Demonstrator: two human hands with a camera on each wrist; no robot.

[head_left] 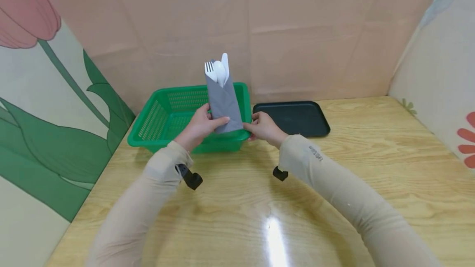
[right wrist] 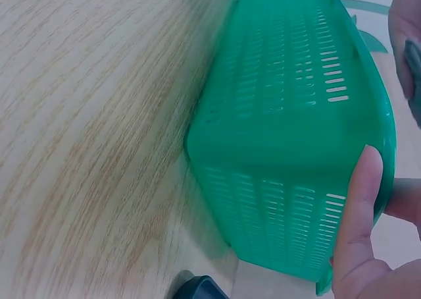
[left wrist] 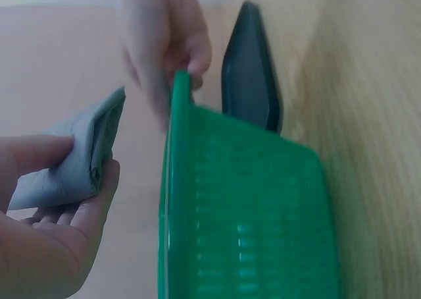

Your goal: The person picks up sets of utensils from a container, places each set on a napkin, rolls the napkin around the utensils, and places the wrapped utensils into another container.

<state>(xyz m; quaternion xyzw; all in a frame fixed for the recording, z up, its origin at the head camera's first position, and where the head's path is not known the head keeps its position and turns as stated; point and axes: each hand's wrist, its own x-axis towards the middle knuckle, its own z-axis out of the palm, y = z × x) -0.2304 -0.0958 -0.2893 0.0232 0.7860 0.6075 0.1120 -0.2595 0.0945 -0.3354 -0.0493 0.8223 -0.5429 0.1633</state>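
My left hand (head_left: 198, 126) grips a folded grey napkin (head_left: 224, 104) near its lower end, thumb in front. A white fork (head_left: 210, 71), spoon (head_left: 219, 72) and knife (head_left: 225, 65) stick out of its top. The bundle stands nearly upright, leaning slightly left, above the front right part of a green plastic basket (head_left: 144, 143). At the basket's right front corner, my right hand (head_left: 265, 127) pinches the rim. In the right wrist view its finger (right wrist: 360, 203) lies against the outer wall. The left wrist view shows the napkin's folded bottom end (left wrist: 95, 147) between thumb and fingers.
A black tray (head_left: 297, 118) lies flat on the wooden table (head_left: 230, 201), just right of the basket. Behind them hangs a pinkish backdrop (head_left: 315, 40). Panels painted with flowers stand at the left and right.
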